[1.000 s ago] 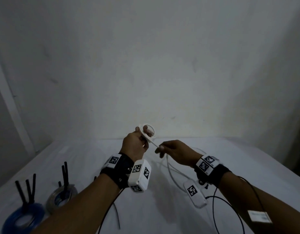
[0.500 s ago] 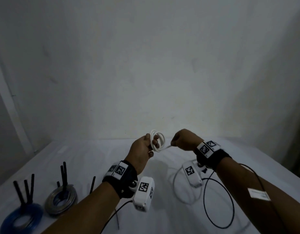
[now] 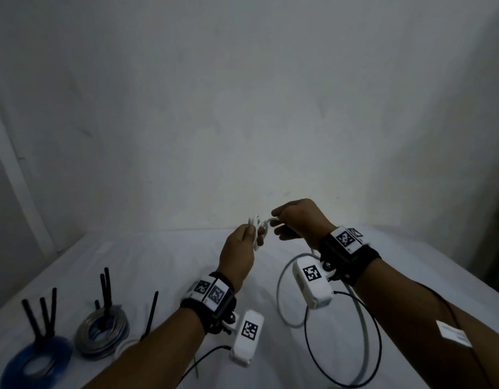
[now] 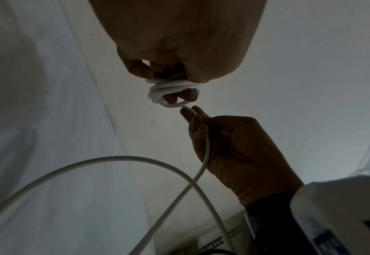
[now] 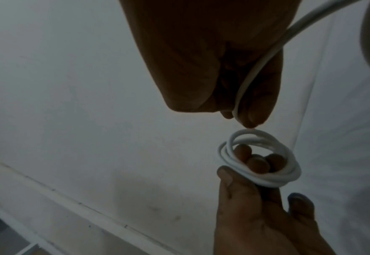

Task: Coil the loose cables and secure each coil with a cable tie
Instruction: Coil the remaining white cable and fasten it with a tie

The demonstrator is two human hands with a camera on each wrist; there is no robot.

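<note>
Coiling is the step in hand: the left hand (image 3: 238,249) pinches the small white coil (image 5: 259,159), its fingers through the loops, while the right hand (image 3: 297,220) pinches the loose white cable (image 4: 206,153), and I judge another loop comes next.

Readable text: none in any view.
Left wristband (image 3: 212,293): black-and-white square code markers, no letters.
Left camera (image 3: 247,336): one such marker, no letters.
Right wristband (image 3: 346,239): same markers, no letters.
Right camera (image 3: 313,282): one marker, no letters.
Tag (image 3: 453,334) on right forearm: white, print too blurred to read.
</note>
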